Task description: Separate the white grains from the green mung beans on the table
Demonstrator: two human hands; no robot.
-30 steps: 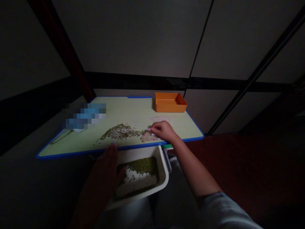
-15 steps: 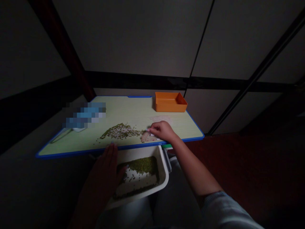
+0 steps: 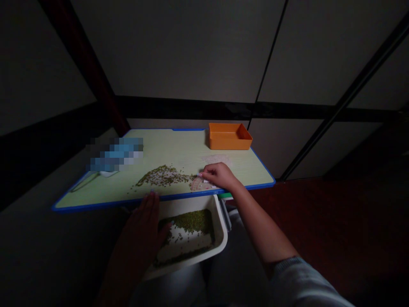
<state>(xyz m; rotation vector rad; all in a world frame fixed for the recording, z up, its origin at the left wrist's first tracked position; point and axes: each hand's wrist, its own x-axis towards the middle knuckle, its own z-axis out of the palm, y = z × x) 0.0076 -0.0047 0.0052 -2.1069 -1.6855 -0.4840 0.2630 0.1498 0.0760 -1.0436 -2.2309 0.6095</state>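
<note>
My right hand (image 3: 220, 175) rests on the folding table (image 3: 179, 147) by the right end of a spread pile of small green beans (image 3: 150, 175) mixed with pale bits. Its thumb and fingertips are pinched together, and whatever lies between them is too small to make out. My left hand (image 3: 143, 228) is in shadow at the table's front edge, over the left side of a white tub (image 3: 223, 230). Its fingers are stretched out and its thumb reaches over the tub. Green beans (image 3: 193, 219) lie inside the tub, heaped toward its far side.
An orange open box (image 3: 228, 143) stands at the table's back right. A blurred-out blue object (image 3: 118, 153) sits at the left, with a cord-like strip (image 3: 83, 182) beside it. Behind the table rise panelled doors (image 3: 191, 51). The tub is above my lap.
The view has shifted very slightly. Both hands keep almost the same place and shape, and the bean pile looks the same.
</note>
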